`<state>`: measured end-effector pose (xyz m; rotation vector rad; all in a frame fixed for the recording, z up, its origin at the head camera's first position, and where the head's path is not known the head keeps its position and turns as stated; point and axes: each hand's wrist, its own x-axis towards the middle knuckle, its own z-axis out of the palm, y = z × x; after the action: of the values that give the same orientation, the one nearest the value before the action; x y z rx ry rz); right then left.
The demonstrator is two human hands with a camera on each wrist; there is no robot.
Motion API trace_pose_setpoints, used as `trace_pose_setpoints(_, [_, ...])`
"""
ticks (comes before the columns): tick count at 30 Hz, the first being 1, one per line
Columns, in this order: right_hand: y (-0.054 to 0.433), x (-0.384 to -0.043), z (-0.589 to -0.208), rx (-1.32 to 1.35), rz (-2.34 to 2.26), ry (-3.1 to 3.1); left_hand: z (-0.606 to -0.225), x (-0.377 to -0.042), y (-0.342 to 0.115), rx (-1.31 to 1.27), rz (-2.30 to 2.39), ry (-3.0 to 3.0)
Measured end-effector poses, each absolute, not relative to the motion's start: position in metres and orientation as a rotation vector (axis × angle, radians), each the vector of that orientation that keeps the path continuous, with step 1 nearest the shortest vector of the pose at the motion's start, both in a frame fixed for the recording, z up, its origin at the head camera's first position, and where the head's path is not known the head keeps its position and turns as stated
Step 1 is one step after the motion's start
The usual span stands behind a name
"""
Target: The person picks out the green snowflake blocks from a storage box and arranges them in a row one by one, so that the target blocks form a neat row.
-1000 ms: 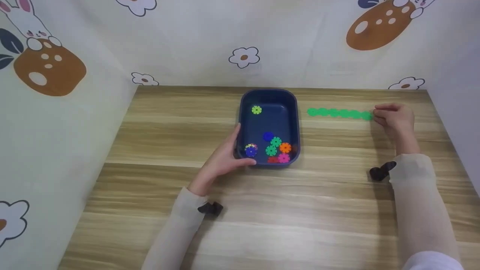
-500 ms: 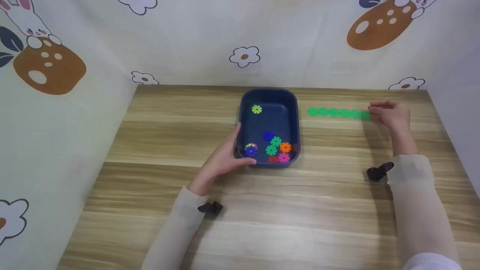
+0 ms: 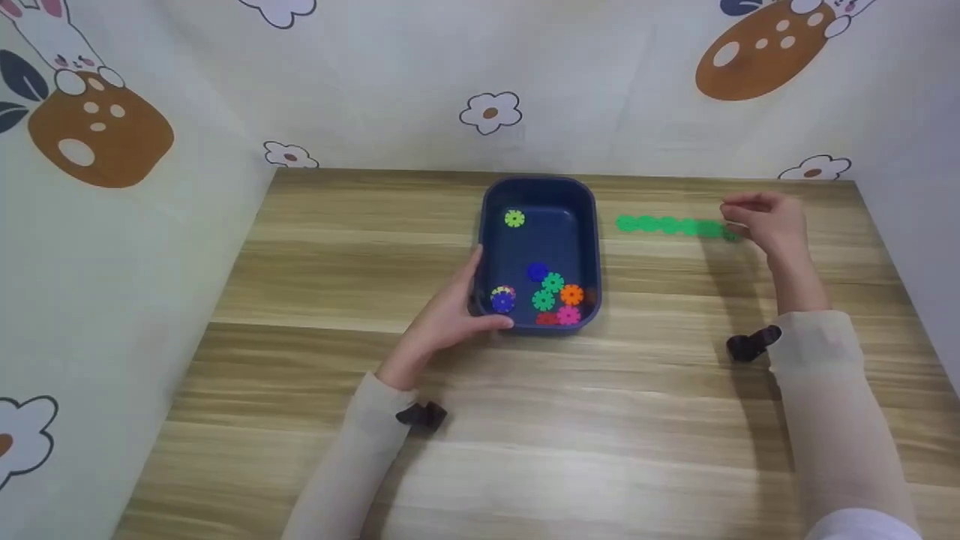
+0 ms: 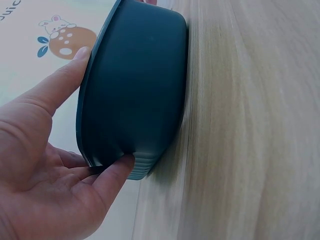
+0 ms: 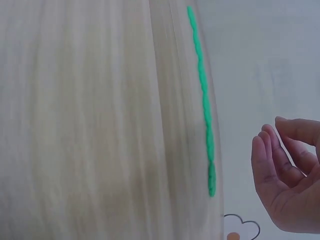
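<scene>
My left hand [image 3: 444, 319] grips the near left corner of a dark blue plastic tub [image 3: 540, 244]. In the left wrist view the thumb lies on the rim and the fingers bend around the tub's side wall [image 4: 135, 75]. Right of the tub, a straight row of green notched discs [image 3: 667, 225] lies on the table. Above its right end hovers my right hand [image 3: 774, 225], fingers loosely bent. In the right wrist view that hand [image 5: 287, 175] holds nothing and is apart from the green row [image 5: 206, 110].
Inside the tub lie a yellow-green disc [image 3: 514, 219], blue discs [image 3: 503, 302], green discs [image 3: 543, 301], an orange disc [image 3: 571, 295], a pink disc [image 3: 568, 316] and a red disc [image 3: 547, 319]. A patterned cloth wall [image 3: 585, 90] borders the wooden table [image 3: 570, 450].
My right hand has let go of the right end of the green row and shifted left and slightly up. The left hand and the tub have stayed in place.
</scene>
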<state>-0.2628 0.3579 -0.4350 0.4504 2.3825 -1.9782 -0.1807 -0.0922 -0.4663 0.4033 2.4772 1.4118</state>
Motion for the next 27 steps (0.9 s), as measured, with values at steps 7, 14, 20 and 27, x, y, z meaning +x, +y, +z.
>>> trace_pose_setpoints(7, [0.344,-0.263,-0.431,0.367,-1.936,2.456,-0.465,-0.18,-0.092,0.404,1.404,2.484])
trace_pose_setpoints(14, [0.33,-0.26,-0.427,0.276,-1.872,2.54,-0.465,-0.18,-0.092,0.394,1.392,2.485])
trace_pose_setpoints(20, [0.313,-0.258,-0.424,0.193,-1.821,2.585,-0.465,-0.18,-0.092,0.402,1.395,2.487])
trace_pose_setpoints(27, [0.292,-0.254,-0.419,0.092,-1.802,2.575,-0.466,-0.18,-0.092,0.396,1.414,2.476])
